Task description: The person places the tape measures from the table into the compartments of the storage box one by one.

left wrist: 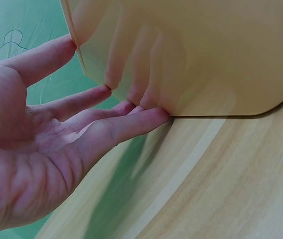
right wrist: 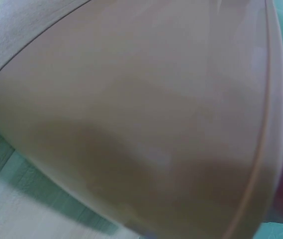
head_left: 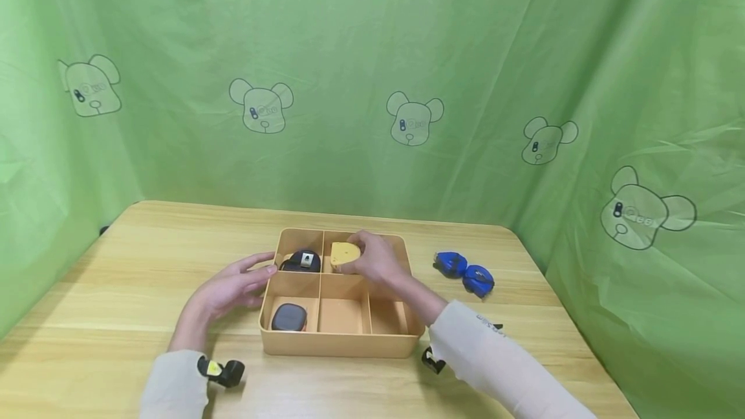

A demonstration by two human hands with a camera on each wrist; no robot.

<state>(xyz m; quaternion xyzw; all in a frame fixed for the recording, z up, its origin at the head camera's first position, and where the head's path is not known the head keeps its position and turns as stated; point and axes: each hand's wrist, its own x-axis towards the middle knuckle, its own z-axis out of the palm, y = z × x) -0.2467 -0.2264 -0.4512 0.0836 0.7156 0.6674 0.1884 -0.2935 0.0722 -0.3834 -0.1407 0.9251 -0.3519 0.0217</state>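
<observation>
My right hand (head_left: 375,257) reaches into the back of a tan divided box (head_left: 343,345) and pinches a yellow, D-shaped tape measure (head_left: 345,254) there. In the right wrist view the box's outer wall (right wrist: 131,99) covers most of that hand. My left hand (head_left: 235,286) is at the box's left side, and in the left wrist view its extended fingertips touch the smooth outer wall (left wrist: 206,59). A black tape measure (head_left: 302,261) with a metal clip lies in the back left compartment. The front left compartment holds a dark grey tape measure (head_left: 289,317) with a red edge.
Two blue tape measures (head_left: 451,264) with black straps lie side by side on the wooden table (head_left: 174,231), right of the box. Green curtains (head_left: 337,167) printed with bear heads surround the table at the back and sides.
</observation>
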